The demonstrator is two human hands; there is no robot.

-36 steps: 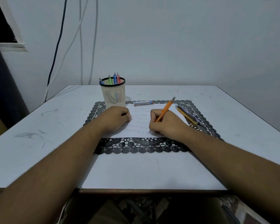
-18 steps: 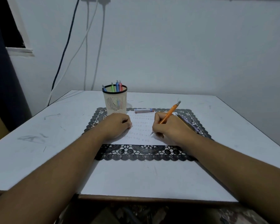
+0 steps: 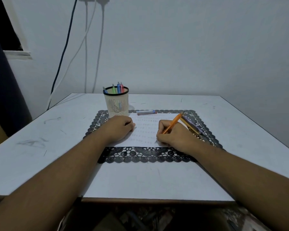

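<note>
A white sheet of paper [image 3: 145,129] with rows of faint writing lies on a black lace placemat [image 3: 147,155]. My right hand [image 3: 172,135] grips an orange pencil [image 3: 173,121], whose tip touches the paper near its lower edge. My left hand [image 3: 120,129] rests on the left part of the sheet with its fingers curled under, holding nothing that I can see.
A cream mesh pen cup [image 3: 116,104] with several coloured pens stands at the mat's far left corner. A small lead case [image 3: 146,112] lies beyond the paper. More pencils [image 3: 191,125] lie to the right of my right hand. The white table [image 3: 40,147] meets a wall with hanging cables.
The view has tilted upward, showing more wall. My right hand has shifted slightly down the sheet with the pencil. My left hand stays on the paper.
</note>
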